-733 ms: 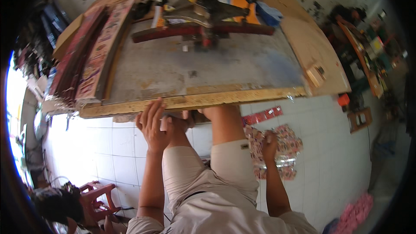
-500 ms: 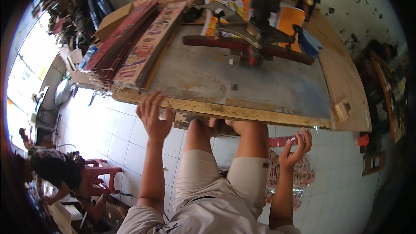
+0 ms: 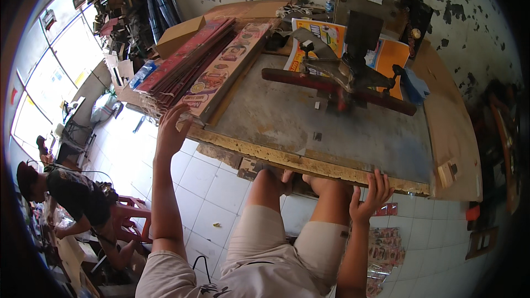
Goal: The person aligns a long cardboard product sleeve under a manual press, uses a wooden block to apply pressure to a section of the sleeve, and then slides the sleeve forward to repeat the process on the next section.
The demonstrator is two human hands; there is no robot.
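Note:
My left hand (image 3: 172, 132) is at the near end of a stack of flat printed packages (image 3: 226, 69), its fingertips by the front corner and its thumb apart. Beside that stack, farther left, lies a pile of dark red packages (image 3: 187, 60) with ragged clear ends. At the right part of the worktable's worn wooden front edge (image 3: 309, 164), my right hand (image 3: 370, 201) has its fingers stretched against the wood, holding nothing. Over the grey table plate (image 3: 265, 116) stands a metal press-like device (image 3: 348, 74) with a long dark red bar (image 3: 303, 79).
Colourful printed sheets (image 3: 389, 60) and a blue cloth-like item (image 3: 414, 85) lie behind the device. A small wooden block (image 3: 447, 173) sits at the table's right. Several packages (image 3: 386, 251) lie on the floor at right. Another person (image 3: 77, 198) works at far left near a red stool (image 3: 132, 215).
My left hand has moved left from the table edge to the near end of the printed stack. My right hand has come up against the wooden edge. The view has shifted.

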